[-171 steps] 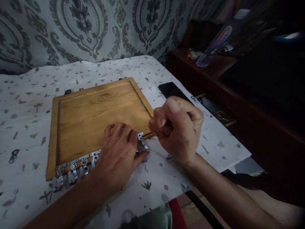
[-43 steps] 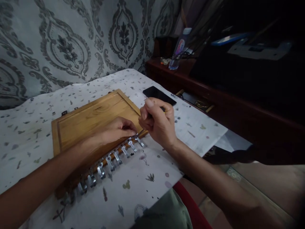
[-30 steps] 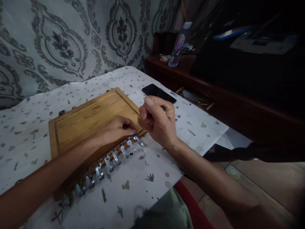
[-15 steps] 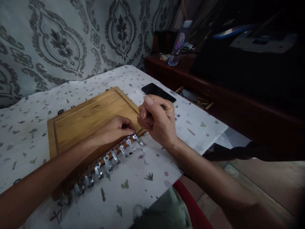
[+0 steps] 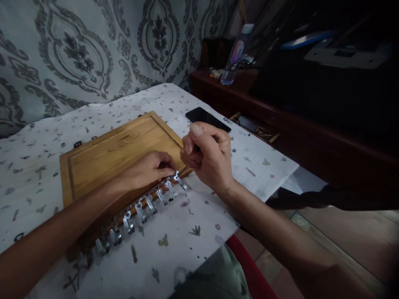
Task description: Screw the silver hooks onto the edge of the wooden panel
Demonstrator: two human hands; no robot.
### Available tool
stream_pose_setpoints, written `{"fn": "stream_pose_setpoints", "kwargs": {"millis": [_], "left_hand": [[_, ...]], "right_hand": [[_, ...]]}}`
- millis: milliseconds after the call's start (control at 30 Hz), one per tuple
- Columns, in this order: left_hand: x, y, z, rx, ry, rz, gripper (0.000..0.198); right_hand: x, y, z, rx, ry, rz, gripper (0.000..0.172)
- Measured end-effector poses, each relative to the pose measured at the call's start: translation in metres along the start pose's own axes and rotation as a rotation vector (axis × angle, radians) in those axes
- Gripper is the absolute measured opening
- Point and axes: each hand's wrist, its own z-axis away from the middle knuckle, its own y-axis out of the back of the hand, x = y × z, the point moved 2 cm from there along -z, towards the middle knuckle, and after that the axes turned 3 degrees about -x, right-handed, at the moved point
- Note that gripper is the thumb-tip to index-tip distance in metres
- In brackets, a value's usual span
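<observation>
On the cloth-covered table lies a framed wooden board (image 5: 124,143), with a row of curved silver metal hooks (image 5: 150,205) along its near edge. My left hand (image 5: 154,168) rests over that edge, thumb and fingers pinched at the end metal hook (image 5: 180,181) on the right. My right hand (image 5: 207,155) is wrapped in a fist around a screwdriver (image 5: 184,169). Its thin shaft shows below the fist, slanting down to the end hook, and a bit of yellow shows behind the fingers. Most of the handle and the tip are hidden.
A black phone (image 5: 208,119) lies beyond my right hand. Farther back, a clear bottle (image 5: 233,56) stands on a dark red wooden desk (image 5: 215,85) with an open drawer (image 5: 260,131). A patterned curtain (image 5: 77,54) hangs behind the table.
Both hands keep nearly the same place at the end hook. The view has shifted very slightly; nothing has been taken hold of or let go.
</observation>
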Motion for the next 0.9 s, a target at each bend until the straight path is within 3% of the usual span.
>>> {"fn": "stream_pose_setpoints", "kwargs": {"millis": [300,600,900], "left_hand": [[-0.002,-0.001,-0.004,-0.013,-0.061,-0.022,0.017],[-0.002,0.003,0.006,-0.071,-0.021,-0.005,0.022],[-0.025,0.023,0.037,0.174,-0.025,-0.187,0.029]], "right_hand": [[0.000,0.001,0.001,0.004,0.008,0.027,0.049],[0.000,-0.001,0.000,-0.002,0.009,-0.001,0.050],[-0.001,-0.002,-0.001,0.011,0.010,-0.001,0.050]]}}
